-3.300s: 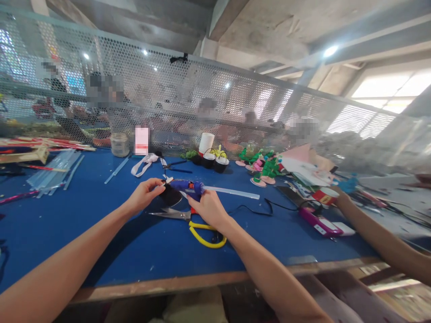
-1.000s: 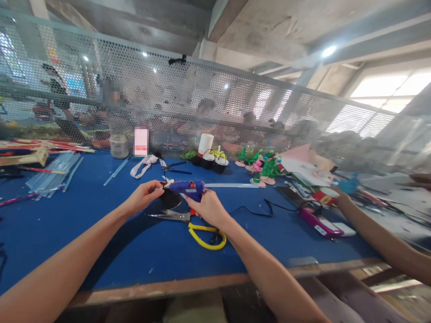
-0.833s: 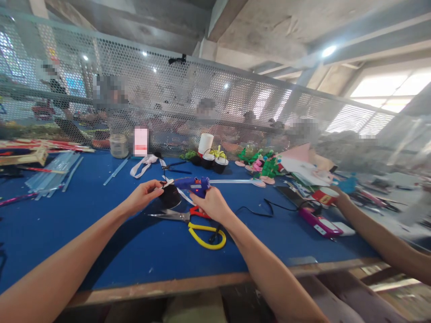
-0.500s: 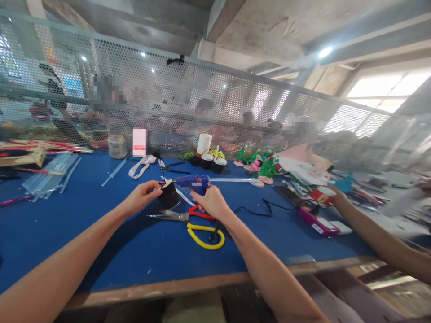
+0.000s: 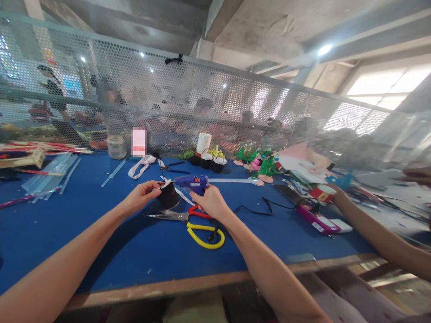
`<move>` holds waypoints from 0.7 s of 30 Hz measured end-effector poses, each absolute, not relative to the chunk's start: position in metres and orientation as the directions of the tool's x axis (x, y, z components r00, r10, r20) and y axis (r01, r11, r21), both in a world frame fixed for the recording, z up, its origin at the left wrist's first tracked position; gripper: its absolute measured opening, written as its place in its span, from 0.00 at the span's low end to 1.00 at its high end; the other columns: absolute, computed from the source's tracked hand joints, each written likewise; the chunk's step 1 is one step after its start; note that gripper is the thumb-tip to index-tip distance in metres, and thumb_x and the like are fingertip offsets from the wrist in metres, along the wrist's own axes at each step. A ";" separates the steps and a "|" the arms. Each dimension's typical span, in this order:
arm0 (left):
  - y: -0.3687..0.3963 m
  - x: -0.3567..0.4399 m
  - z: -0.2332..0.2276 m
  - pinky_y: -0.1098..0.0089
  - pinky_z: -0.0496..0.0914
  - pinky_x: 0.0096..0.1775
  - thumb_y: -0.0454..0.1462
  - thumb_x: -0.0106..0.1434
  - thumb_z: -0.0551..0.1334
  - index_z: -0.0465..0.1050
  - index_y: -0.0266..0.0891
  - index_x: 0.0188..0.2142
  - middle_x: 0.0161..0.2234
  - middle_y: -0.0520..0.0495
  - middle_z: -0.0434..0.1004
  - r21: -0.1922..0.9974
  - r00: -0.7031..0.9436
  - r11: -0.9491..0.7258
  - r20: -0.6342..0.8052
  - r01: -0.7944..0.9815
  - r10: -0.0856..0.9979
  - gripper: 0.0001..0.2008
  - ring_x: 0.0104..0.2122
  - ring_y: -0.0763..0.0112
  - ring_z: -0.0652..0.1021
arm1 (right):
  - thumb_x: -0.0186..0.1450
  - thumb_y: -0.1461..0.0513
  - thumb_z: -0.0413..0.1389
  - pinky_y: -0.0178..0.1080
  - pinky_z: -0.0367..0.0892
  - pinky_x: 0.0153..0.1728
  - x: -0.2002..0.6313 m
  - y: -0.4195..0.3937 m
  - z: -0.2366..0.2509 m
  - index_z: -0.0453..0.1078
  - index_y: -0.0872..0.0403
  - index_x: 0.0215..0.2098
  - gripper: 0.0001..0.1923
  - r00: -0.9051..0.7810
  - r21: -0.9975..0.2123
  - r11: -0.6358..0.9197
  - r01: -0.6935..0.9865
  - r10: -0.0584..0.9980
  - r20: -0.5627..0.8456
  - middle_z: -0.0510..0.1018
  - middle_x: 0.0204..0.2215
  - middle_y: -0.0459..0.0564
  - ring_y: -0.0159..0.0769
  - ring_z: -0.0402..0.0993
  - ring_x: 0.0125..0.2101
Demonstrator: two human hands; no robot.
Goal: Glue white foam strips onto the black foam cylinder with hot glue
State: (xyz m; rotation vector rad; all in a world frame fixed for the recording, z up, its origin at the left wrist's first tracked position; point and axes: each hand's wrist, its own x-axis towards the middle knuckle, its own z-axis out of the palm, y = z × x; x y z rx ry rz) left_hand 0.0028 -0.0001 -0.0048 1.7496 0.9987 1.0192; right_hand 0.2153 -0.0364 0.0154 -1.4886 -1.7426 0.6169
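Nearest on the blue table [image 5: 67, 233] lie the scissors [image 5: 188, 222] with red and yellow handles, just below both hands. The right hand [image 5: 211, 202] has its fingers closed around the handle of a blue glue gun [image 5: 191, 182]; a clear glue stick [image 5: 232, 181] comes out of the back of the gun. The nozzle touches the rim of a small black pot [image 5: 169, 196], which the left hand [image 5: 143, 196] pinches with its fingertips above the table. Farther back stand similar black pots [image 5: 213, 162] near the perforated metal screen [image 5: 168, 103]. At the right, a co-worker's hand [image 5: 338, 195] rests by a roll of tape [image 5: 321, 194].
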 end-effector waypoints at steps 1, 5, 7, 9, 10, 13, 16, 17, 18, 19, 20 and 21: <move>0.000 0.003 -0.005 0.69 0.63 0.38 0.49 0.47 0.60 0.61 0.39 0.22 0.34 0.47 0.73 0.926 0.352 -0.313 0.226 0.213 0.908 0.16 0.37 0.66 0.71 | 0.54 0.61 0.51 0.29 0.59 0.14 0.216 -0.037 0.016 0.60 0.54 0.16 0.10 -0.052 -0.764 0.216 0.608 0.971 0.233 0.61 0.06 0.40 0.28 0.62 0.10; 0.000 0.002 -0.004 0.69 0.62 0.39 0.47 0.48 0.60 0.61 0.39 0.22 0.32 0.48 0.73 0.923 0.353 -0.314 0.224 0.222 0.908 0.14 0.37 0.66 0.71 | 0.54 0.61 0.50 0.29 0.58 0.14 0.216 -0.037 0.016 0.60 0.54 0.16 0.11 -0.065 -0.758 0.223 0.612 0.970 0.234 0.61 0.06 0.40 0.28 0.61 0.09; 0.000 0.002 -0.004 0.68 0.62 0.39 0.47 0.48 0.60 0.61 0.39 0.22 0.31 0.48 0.73 0.924 0.350 -0.315 0.228 0.217 0.909 0.14 0.37 0.65 0.71 | 0.55 0.62 0.50 0.29 0.58 0.15 0.216 -0.038 0.017 0.58 0.54 0.15 0.12 -0.062 -0.750 0.221 0.623 0.970 0.234 0.61 0.06 0.40 0.27 0.60 0.09; 0.000 0.002 -0.004 0.68 0.62 0.39 0.46 0.48 0.60 0.61 0.39 0.21 0.30 0.48 0.73 0.925 0.354 -0.319 0.234 0.207 0.906 0.13 0.37 0.65 0.71 | 0.55 0.61 0.50 0.29 0.58 0.15 0.216 -0.038 0.017 0.58 0.54 0.14 0.12 -0.068 -0.742 0.228 0.630 0.968 0.240 0.61 0.06 0.40 0.26 0.60 0.09; 0.000 0.002 -0.004 0.68 0.62 0.40 0.45 0.48 0.60 0.61 0.39 0.21 0.30 0.48 0.73 0.925 0.356 -0.320 0.235 0.202 0.904 0.13 0.37 0.65 0.71 | 0.55 0.61 0.50 0.29 0.58 0.15 0.217 -0.038 0.017 0.58 0.54 0.15 0.12 -0.076 -0.743 0.234 0.627 0.967 0.241 0.61 0.06 0.40 0.27 0.60 0.09; 0.000 0.002 -0.004 0.68 0.62 0.40 0.45 0.48 0.60 0.61 0.39 0.22 0.31 0.49 0.72 0.927 0.355 -0.318 0.234 0.198 0.905 0.13 0.37 0.65 0.70 | 0.55 0.61 0.50 0.29 0.58 0.15 0.218 -0.037 0.016 0.59 0.54 0.16 0.11 -0.087 -0.763 0.230 0.604 0.971 0.224 0.61 0.07 0.39 0.27 0.60 0.09; 0.000 0.002 -0.005 0.68 0.62 0.40 0.45 0.48 0.60 0.61 0.39 0.22 0.30 0.49 0.72 0.929 0.347 -0.318 0.240 0.190 0.907 0.13 0.37 0.65 0.70 | 0.54 0.62 0.50 0.29 0.58 0.16 0.218 -0.036 0.015 0.57 0.54 0.15 0.12 -0.070 -0.766 0.211 0.608 0.975 0.213 0.62 0.07 0.40 0.26 0.60 0.09; 0.000 0.002 -0.005 0.68 0.62 0.40 0.45 0.48 0.60 0.61 0.39 0.21 0.30 0.49 0.72 0.929 0.348 -0.319 0.241 0.188 0.906 0.13 0.37 0.65 0.70 | 0.54 0.61 0.50 0.29 0.58 0.16 0.218 -0.036 0.015 0.57 0.54 0.14 0.13 -0.069 -0.759 0.212 0.615 0.974 0.216 0.62 0.07 0.40 0.26 0.60 0.09; 0.001 0.002 -0.005 0.68 0.62 0.40 0.45 0.48 0.60 0.61 0.39 0.21 0.29 0.49 0.72 0.929 0.349 -0.319 0.241 0.187 0.906 0.12 0.38 0.65 0.71 | 0.55 0.61 0.50 0.30 0.58 0.15 0.218 -0.037 0.015 0.57 0.54 0.14 0.13 -0.071 -0.753 0.218 0.621 0.972 0.223 0.62 0.07 0.41 0.26 0.60 0.09; 0.001 0.002 -0.005 0.68 0.62 0.40 0.44 0.48 0.60 0.61 0.39 0.21 0.28 0.50 0.71 0.929 0.351 -0.318 0.238 0.188 0.905 0.12 0.38 0.65 0.71 | 0.55 0.61 0.50 0.30 0.58 0.15 0.218 -0.037 0.015 0.57 0.54 0.14 0.13 -0.077 -0.748 0.226 0.625 0.971 0.228 0.62 0.07 0.41 0.27 0.60 0.09; 0.001 0.002 -0.005 0.68 0.62 0.40 0.44 0.48 0.60 0.61 0.39 0.22 0.28 0.50 0.71 0.929 0.354 -0.316 0.235 0.192 0.905 0.12 0.38 0.65 0.71 | 0.55 0.60 0.51 0.30 0.58 0.15 0.218 -0.037 0.015 0.58 0.54 0.15 0.12 -0.082 -0.746 0.232 0.624 0.969 0.233 0.62 0.07 0.40 0.27 0.60 0.09; 0.002 0.002 -0.006 0.68 0.62 0.40 0.44 0.48 0.60 0.61 0.39 0.22 0.27 0.50 0.71 0.929 0.354 -0.313 0.231 0.196 0.906 0.12 0.38 0.65 0.71 | 0.55 0.60 0.51 0.30 0.57 0.15 0.217 -0.038 0.015 0.59 0.54 0.16 0.11 -0.084 -0.748 0.237 0.620 0.968 0.237 0.62 0.07 0.40 0.27 0.60 0.09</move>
